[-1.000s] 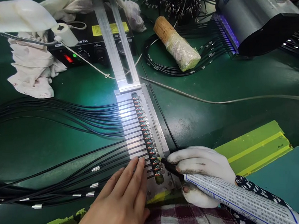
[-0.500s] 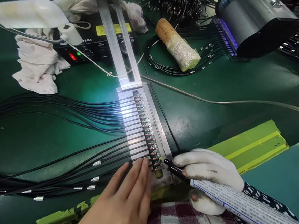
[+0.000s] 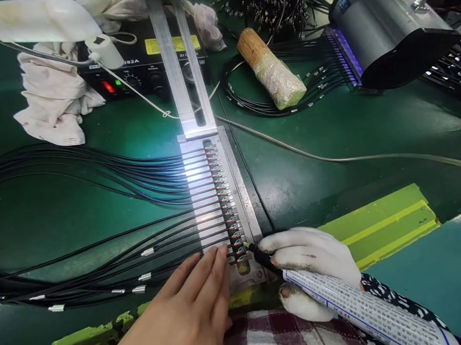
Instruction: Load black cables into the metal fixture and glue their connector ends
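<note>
The bare left hand [image 3: 192, 310], fingers close together, lies over black cables [image 3: 66, 292]; the gloved right hand [image 3: 317, 261] grips a printed tube [image 3: 356, 305], its tip at the terminals [image 3: 238, 242] in the slotted metal fixture [image 3: 230, 162]. Terminal-by-terminal application seems in hand; the next move probably demands precise alignment. Beyond: a 982A controller [image 3: 143, 84].

Labelled tube [image 3: 359, 302] at a slotted metal fixture [image 3: 243, 203]
White-gloved right hand [image 3: 317, 255] grips it, nozzle [image 3: 262, 256] close beside exposed wire ends [image 3: 227, 205]; bare left hand [image 3: 191, 294] lies over black cables [image 3: 109, 167]
</note>
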### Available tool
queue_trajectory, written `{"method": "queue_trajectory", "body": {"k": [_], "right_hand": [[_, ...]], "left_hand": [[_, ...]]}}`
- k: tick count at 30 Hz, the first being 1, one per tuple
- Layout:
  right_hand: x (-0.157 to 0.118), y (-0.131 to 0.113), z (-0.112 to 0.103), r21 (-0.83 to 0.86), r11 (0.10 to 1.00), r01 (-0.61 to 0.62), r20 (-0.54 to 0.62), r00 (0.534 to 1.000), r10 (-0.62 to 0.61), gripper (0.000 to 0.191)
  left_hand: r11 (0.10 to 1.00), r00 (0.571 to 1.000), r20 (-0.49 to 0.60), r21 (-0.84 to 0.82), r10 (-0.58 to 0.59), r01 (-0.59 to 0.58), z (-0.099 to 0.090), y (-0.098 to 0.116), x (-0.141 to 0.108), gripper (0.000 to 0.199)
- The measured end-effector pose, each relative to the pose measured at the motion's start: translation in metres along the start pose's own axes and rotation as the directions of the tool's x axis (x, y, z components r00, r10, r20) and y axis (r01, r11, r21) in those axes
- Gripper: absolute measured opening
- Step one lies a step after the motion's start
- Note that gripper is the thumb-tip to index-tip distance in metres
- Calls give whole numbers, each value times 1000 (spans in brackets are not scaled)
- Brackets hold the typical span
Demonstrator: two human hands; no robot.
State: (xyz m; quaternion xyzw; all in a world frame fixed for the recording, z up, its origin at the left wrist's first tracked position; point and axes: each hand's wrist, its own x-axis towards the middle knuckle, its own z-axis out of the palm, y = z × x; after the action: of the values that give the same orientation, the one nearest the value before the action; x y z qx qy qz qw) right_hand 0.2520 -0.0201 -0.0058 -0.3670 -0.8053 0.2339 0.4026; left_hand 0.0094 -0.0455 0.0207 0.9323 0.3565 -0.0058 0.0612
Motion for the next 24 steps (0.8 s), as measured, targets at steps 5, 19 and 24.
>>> {"method": "queue_trajectory", "body": {"k": [5, 19, 24], "right_hand": [[1, 0, -1, 6, 1000, 6, 10, 1000, -6, 16], [-6, -1, -1, -2, 1000, 14, 38, 999, -14, 18], [-5, -1, -1, -9, 1000, 18, 39, 999, -18, 18]], "left_hand": [[1000, 1000, -1, 14, 7, -7, -2, 0, 0, 39], [996, 998, -8, 56, 63, -63, -2, -1, -1, 38], [996, 998, -3, 67, 61, -61, -1, -1, 2, 38]]}}
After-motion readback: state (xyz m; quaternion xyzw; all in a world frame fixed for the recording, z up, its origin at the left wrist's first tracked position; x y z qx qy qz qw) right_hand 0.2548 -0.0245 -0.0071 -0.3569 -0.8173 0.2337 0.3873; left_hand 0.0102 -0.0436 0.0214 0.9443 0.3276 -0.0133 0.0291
